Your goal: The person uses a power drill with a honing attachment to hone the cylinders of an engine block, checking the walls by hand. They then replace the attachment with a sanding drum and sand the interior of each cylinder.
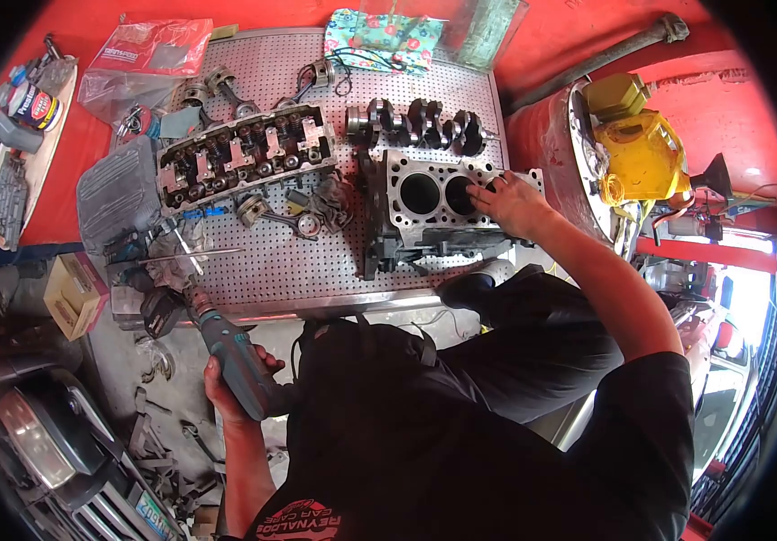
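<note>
My left hand point(233, 389) is wrapped around a teal-and-black cordless drill point(230, 347), held below the table's front edge with its chuck pointing up and away. On the table, my right hand point(513, 207) rests on the top face of an engine block point(406, 233). Its fingers reach over the rim of a cylinder bore point(462, 194) and hold nothing that I can see. Part of the block's right end is hidden under that hand. Behind the block lies a crankshaft point(424, 124). To the left sits a cylinder head point(248, 155) with its valve gear showing.
Pistons with connecting rods point(303, 224) lie on the perforated metal table point(303, 270). A ribbed grey cover point(118, 194) stands at the left, above a small box point(75, 296). Yellow jug point(643, 155) and funnel point(715, 173) are at right. A vehicle front point(64, 442) is lower left.
</note>
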`<move>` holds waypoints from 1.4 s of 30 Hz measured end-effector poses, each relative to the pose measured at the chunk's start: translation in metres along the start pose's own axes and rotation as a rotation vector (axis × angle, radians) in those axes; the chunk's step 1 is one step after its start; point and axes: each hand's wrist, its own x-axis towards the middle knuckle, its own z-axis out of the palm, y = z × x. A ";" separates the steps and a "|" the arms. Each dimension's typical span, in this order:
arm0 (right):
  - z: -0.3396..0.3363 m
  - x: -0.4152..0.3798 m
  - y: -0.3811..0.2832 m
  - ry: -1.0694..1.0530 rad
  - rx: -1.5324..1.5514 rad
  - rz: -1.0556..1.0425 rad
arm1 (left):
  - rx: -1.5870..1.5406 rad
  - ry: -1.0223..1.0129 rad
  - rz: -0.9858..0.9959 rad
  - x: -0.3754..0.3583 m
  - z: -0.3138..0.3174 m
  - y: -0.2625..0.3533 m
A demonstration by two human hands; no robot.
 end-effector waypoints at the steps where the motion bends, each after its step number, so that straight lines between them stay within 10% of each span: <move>1: 0.000 0.000 -0.001 0.015 -0.014 -0.008 | -0.002 0.000 0.003 -0.001 -0.001 0.000; 42: -0.015 0.018 0.017 0.078 -0.160 -0.253 | -0.151 0.124 0.054 -0.022 -0.023 -0.022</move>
